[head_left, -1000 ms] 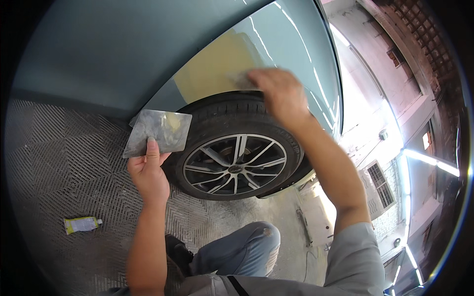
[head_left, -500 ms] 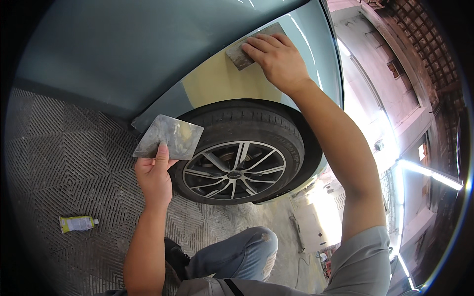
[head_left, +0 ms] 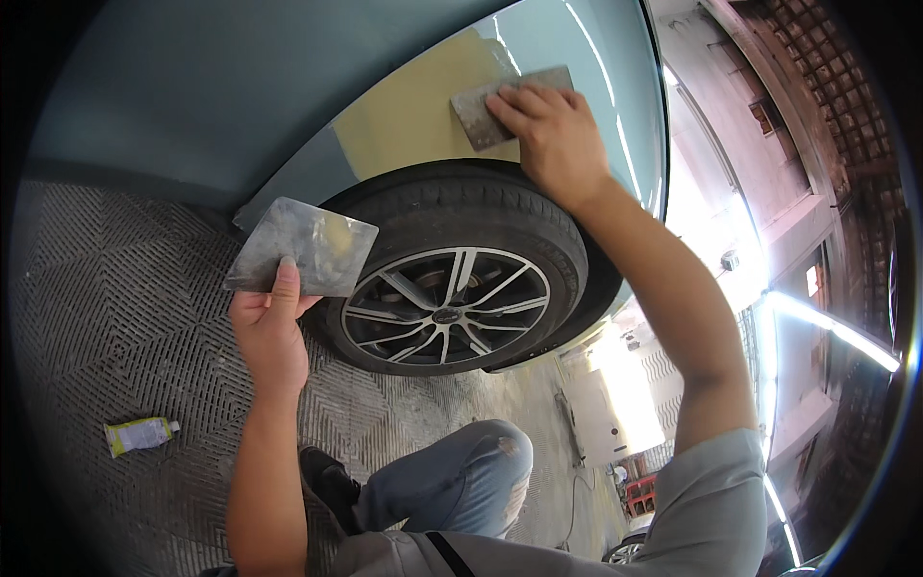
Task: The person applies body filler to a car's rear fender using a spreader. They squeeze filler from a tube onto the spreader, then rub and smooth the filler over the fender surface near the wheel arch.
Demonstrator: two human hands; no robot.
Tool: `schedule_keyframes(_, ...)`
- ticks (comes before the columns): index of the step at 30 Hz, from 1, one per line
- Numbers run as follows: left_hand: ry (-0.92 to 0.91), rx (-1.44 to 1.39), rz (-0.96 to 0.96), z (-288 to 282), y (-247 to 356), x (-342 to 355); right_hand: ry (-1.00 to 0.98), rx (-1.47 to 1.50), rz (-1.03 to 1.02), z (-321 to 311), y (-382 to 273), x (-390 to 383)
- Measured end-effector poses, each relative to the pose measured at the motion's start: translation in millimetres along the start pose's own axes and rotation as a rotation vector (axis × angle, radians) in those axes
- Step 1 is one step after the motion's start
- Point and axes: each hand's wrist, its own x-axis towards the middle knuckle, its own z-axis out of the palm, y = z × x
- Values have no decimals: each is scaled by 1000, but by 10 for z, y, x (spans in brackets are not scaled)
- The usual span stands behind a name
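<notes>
My left hand (head_left: pixel 272 327) grips a grey metal putty plate (head_left: pixel 312 252) by its lower edge, thumb on top; a small yellowish dab of filler (head_left: pixel 337 234) sits on it. My right hand (head_left: pixel 558 139) is closed on a flat, stained putty spreader (head_left: pixel 473 117), laid against the car fender (head_left: pixel 630 111) above the wheel. To its left, a smooth yellow patch of filler (head_left: pixel 399 111) covers the fender between the wheel arch and the door seam. The spreader lies over the patch's right part. My right fingertips press on its face.
Below the patch is the car wheel (head_left: pixel 447 315) with a black tyre. A blue-grey door panel (head_left: pixel 221 87) fills the upper left. A yellow and white tube (head_left: pixel 141 436) lies on the ribbed floor mat (head_left: pixel 106 327). My bent knee (head_left: pixel 500 447) is beneath the wheel.
My right hand and the spreader have moved down and slightly right over the fender, baring more yellow filler at the upper end. The left hand still holds the plate; the whole view has shifted slightly.
</notes>
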Motion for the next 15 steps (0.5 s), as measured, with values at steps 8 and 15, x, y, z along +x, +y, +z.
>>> schedule_keyframes(8,-57,-44,-2,32,46,-46,-274,67,137,-45,-310,-557)
schedule_keyframes(15,-56,-58,4,39,70,-38,146,13,62,-97,181,153)
